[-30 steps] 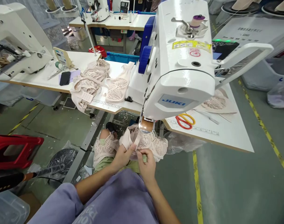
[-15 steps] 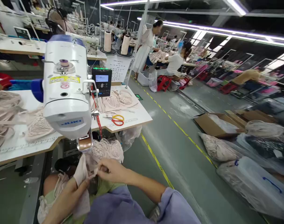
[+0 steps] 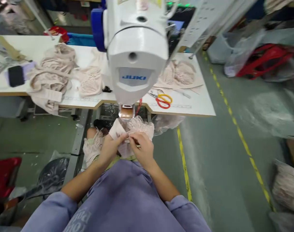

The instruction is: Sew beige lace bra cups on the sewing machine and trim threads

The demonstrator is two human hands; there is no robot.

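In my lap lies a beige lace garment [image 3: 142,125], just below the head of a white JUKI sewing machine [image 3: 134,51]. My left hand [image 3: 112,149] pinches a pale fabric piece of it from the left. My right hand [image 3: 142,149] is closed on the same fabric from the right, fingertips meeting the left hand's. More lace hangs over my left knee [image 3: 92,149].
The white table [image 3: 200,108] carries a pile of beige lace pieces [image 3: 53,72], a dark phone [image 3: 15,75], more lace [image 3: 178,72] and red-and-yellow scissors [image 3: 162,100]. A yellow floor line [image 3: 184,164] runs on the right. Plastic bags [image 3: 286,187] and a red stool [image 3: 3,175] stand around.
The view swung back from the room on the right to looking down at the machine and my lap. Both hands stayed closed on the lace fabric, now close together.
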